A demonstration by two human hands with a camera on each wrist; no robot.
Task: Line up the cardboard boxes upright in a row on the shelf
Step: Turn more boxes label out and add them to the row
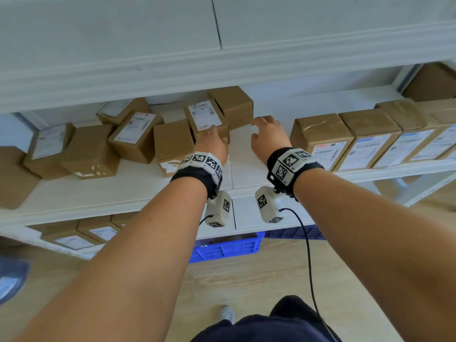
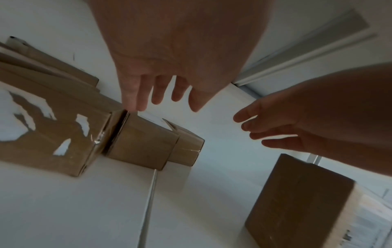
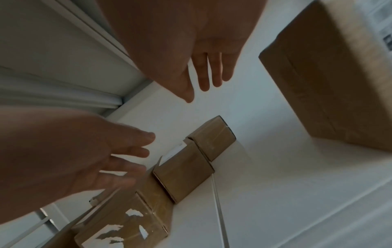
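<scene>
Several brown cardboard boxes lie jumbled on the left of the white shelf (image 1: pixel 138 191). Among them is a labelled box (image 1: pixel 204 117) lying tilted between a plain box (image 1: pixel 172 139) and another plain box (image 1: pixel 234 107). My left hand (image 1: pixel 213 140) reaches over the labelled box's (image 2: pixel 144 142) near end with fingers (image 2: pixel 135 94) straight and spread; contact is unclear. My right hand (image 1: pixel 265 134) is open in the gap just right of it, holding nothing. A row of upright boxes (image 1: pixel 320 141) stands to the right.
The upper shelf board (image 1: pixel 172 70) hangs low over the boxes. More boxes (image 1: pixel 81 233) sit on the shelf below, and a blue crate (image 1: pixel 227 248) stands on the floor. Bare shelf lies between the jumble and the row's end box (image 3: pixel 328 75).
</scene>
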